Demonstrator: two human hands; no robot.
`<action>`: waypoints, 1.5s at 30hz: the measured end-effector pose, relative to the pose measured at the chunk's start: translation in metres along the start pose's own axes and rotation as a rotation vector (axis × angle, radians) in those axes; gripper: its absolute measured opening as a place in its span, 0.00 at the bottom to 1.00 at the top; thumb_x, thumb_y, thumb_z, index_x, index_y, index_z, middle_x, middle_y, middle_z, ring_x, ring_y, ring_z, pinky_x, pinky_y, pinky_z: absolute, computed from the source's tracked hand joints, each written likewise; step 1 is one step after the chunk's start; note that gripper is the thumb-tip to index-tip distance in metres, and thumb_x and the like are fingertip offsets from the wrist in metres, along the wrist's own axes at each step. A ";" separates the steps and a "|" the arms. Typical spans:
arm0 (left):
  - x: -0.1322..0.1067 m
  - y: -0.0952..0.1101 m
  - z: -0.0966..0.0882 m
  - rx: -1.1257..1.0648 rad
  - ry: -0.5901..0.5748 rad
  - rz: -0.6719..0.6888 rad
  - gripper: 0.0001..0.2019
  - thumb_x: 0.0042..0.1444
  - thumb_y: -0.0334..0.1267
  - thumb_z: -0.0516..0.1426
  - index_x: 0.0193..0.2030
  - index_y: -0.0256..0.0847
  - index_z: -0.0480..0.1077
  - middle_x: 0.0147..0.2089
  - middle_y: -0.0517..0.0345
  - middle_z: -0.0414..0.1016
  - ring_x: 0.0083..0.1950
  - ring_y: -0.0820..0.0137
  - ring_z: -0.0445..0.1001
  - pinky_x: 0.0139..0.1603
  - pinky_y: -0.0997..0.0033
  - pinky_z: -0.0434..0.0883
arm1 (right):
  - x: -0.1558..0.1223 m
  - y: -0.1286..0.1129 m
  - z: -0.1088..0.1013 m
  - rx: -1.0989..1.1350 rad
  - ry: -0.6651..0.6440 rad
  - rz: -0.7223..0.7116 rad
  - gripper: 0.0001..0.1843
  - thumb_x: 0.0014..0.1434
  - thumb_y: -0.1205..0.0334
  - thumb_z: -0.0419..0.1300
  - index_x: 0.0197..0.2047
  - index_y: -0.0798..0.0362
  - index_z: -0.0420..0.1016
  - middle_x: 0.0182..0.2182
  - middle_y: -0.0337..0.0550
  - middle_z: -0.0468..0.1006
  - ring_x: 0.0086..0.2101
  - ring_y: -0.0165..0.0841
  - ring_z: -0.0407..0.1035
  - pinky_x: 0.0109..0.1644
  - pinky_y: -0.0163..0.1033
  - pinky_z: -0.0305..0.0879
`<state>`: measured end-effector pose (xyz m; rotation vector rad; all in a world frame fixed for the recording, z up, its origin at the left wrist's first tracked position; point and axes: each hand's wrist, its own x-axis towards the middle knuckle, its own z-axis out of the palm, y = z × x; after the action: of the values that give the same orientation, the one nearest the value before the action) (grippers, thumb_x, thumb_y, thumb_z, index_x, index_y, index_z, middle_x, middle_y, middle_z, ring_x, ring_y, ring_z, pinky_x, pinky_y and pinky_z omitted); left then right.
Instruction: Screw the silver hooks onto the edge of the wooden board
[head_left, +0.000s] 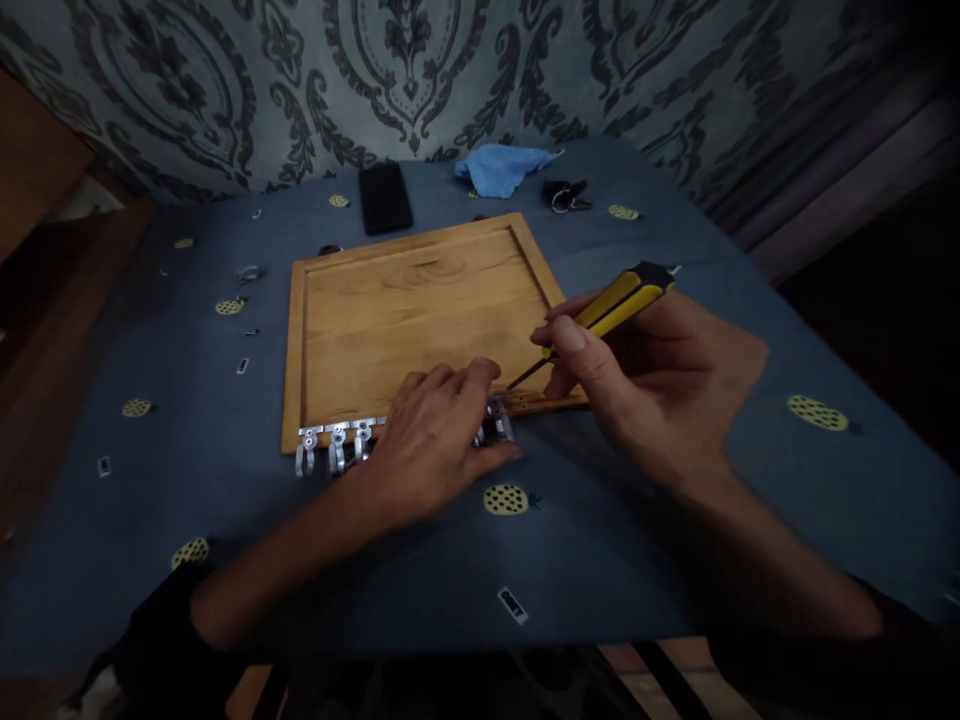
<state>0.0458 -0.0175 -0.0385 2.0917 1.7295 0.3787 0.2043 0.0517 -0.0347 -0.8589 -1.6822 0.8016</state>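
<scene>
A wooden board [420, 300] with a raised rim lies on a blue tablecloth. Several metal hooks [335, 445] hang along its near edge. My left hand [439, 430] rests curled over that edge and pinches one metal hook [499, 420] against the rim. My right hand [637, 370] grips a yellow and black screwdriver [619, 300]. Its thin shaft slants down to the left, and the tip sits at the rim just right of the pinched hook.
A black phone [384, 196], a blue cloth [502, 168] and a bunch of keys [566, 195] lie at the table's far side. Small metal parts [247, 275] are scattered left of the board. Patterned wallpaper rises behind. The table's near edge [525, 640] is close.
</scene>
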 end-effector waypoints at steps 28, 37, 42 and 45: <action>0.003 0.004 0.004 0.066 0.000 -0.023 0.26 0.59 0.47 0.64 0.57 0.38 0.60 0.51 0.48 0.79 0.54 0.51 0.75 0.55 0.49 0.70 | -0.005 0.001 0.007 0.065 -0.135 0.045 0.09 0.58 0.52 0.70 0.34 0.46 0.77 0.28 0.35 0.76 0.20 0.28 0.70 0.23 0.38 0.66; 0.000 0.002 0.009 0.059 0.045 -0.031 0.25 0.59 0.48 0.64 0.56 0.40 0.59 0.49 0.51 0.79 0.54 0.54 0.75 0.54 0.53 0.70 | 0.006 -0.003 -0.004 0.116 -0.296 0.092 0.12 0.53 0.51 0.73 0.32 0.47 0.78 0.26 0.35 0.76 0.22 0.30 0.72 0.24 0.37 0.71; -0.001 0.002 0.008 0.044 0.039 -0.027 0.23 0.59 0.48 0.64 0.54 0.41 0.60 0.48 0.53 0.79 0.51 0.55 0.74 0.52 0.53 0.70 | 0.014 -0.003 -0.016 0.207 -0.444 0.181 0.11 0.56 0.49 0.71 0.38 0.45 0.80 0.30 0.36 0.80 0.25 0.32 0.77 0.31 0.39 0.78; -0.001 0.002 0.009 0.048 0.039 -0.030 0.25 0.59 0.47 0.64 0.55 0.40 0.60 0.48 0.52 0.79 0.52 0.54 0.74 0.52 0.52 0.69 | 0.016 -0.001 -0.020 0.199 -0.494 0.170 0.10 0.58 0.50 0.69 0.41 0.44 0.81 0.32 0.37 0.82 0.27 0.33 0.79 0.34 0.40 0.80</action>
<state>0.0513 -0.0200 -0.0451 2.1022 1.8069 0.3757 0.2205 0.0671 -0.0210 -0.7061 -1.9246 1.3587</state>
